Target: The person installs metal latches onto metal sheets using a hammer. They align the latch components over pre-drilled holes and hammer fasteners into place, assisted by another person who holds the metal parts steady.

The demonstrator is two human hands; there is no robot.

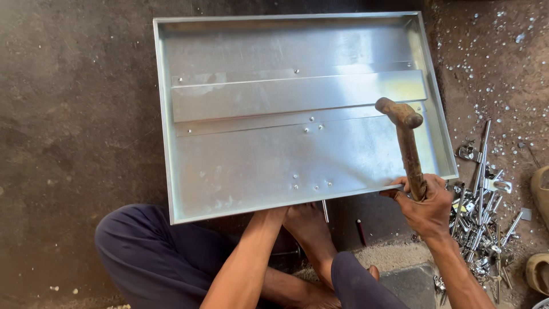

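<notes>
A shallow galvanized sheet-metal tray (pixel 240 171) with raised rims lies tilted above my lap, a folded metal strip (pixel 297 94) riveted across its inside. My right hand (pixel 426 206) grips a rusty hammer (pixel 407 143) by its handle at the tray's lower right corner, the head raised over the tray floor. My left arm reaches under the tray's near edge; that hand is hidden beneath the sheet. Small rivets (pixel 311 186) dot the tray floor near the front rim.
A heap of loose metal fittings, bolts and strips (pixel 483 212) lies on the dirt floor at the right. My bare foot (pixel 311 234) and dark trousers (pixel 154 257) are below the tray. A sandal (pixel 540 191) sits at the far right edge.
</notes>
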